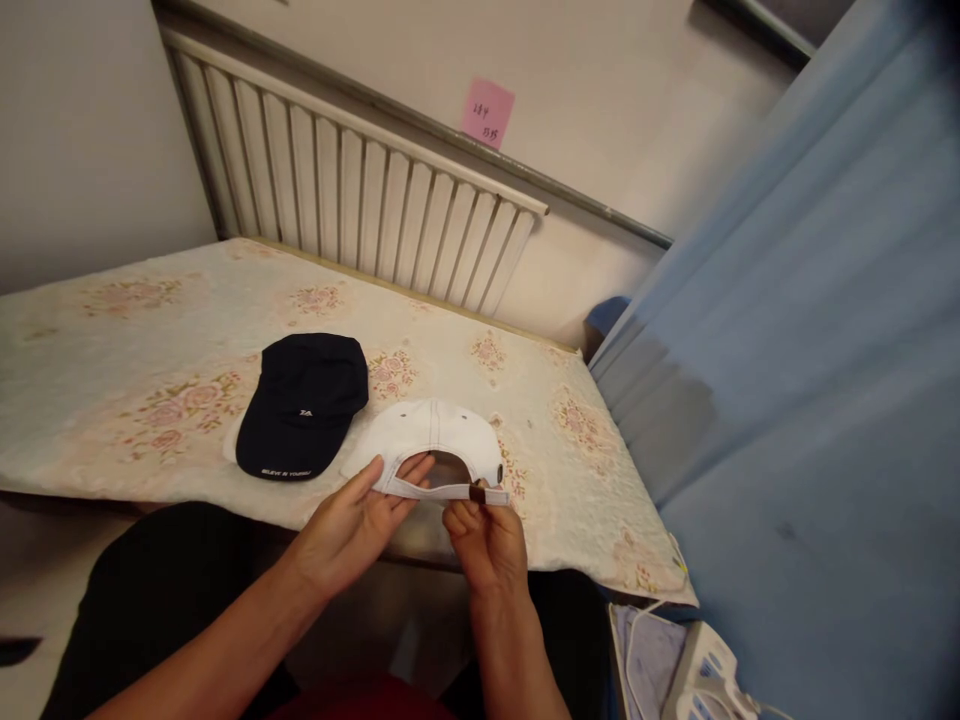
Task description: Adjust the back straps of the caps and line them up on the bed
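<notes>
A white cap (431,432) lies near the front edge of the flowered table (135,330), its back opening turned toward me. My left hand (352,525) grips the left end of the cap's rear strap, thumb inside the opening. My right hand (484,535) pinches the strap at its small dark buckle (478,492) on the right. A dark navy cap (304,405) with small white lettering rests flat on the table just left of the white one, touched by neither hand.
A white slatted radiator cover (360,190) stands against the wall behind the table, with a pink note (487,112) above it. A blue curtain (810,380) hangs along the right. A white device with a cord (705,680) sits at the lower right.
</notes>
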Motion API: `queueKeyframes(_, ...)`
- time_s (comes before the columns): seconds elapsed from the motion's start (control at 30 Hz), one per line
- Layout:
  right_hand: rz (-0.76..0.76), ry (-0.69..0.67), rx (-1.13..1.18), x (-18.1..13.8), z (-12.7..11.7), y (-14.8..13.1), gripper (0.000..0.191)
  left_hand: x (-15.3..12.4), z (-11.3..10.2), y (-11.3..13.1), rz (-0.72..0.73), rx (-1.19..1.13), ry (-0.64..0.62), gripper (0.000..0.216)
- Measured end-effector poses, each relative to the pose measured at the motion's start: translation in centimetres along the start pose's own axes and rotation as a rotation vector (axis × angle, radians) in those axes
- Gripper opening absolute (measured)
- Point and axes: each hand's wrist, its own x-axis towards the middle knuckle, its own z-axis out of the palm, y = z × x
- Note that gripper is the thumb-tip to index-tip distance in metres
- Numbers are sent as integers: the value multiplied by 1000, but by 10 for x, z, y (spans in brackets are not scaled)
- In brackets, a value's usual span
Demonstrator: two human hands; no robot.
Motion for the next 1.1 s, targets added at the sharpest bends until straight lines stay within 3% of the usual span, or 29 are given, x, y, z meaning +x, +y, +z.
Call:
queueKeyframes(0.13, -23, 26, -29, 2, 1, 1, 29, 2, 6, 1, 64, -31, 34, 31)
queueKeyframes(0.47, -4, -6, 35, 2, 1, 5, 26, 1, 6, 2, 45, -54, 38, 29)
queueKeyframes(0.73, -12, 16, -3, 1, 4, 6, 29, -5, -11, -4, -17, 1, -101, 37)
queueKeyframes(0.97, -21, 13, -5, 1, 3, 8, 31, -16, -17, -24, -29, 277, -284, 32)
queueKeyframes(1.1, -22, 5, 9, 0, 2, 8, 33, -15, -14, -28, 28, 615, -170, 27)
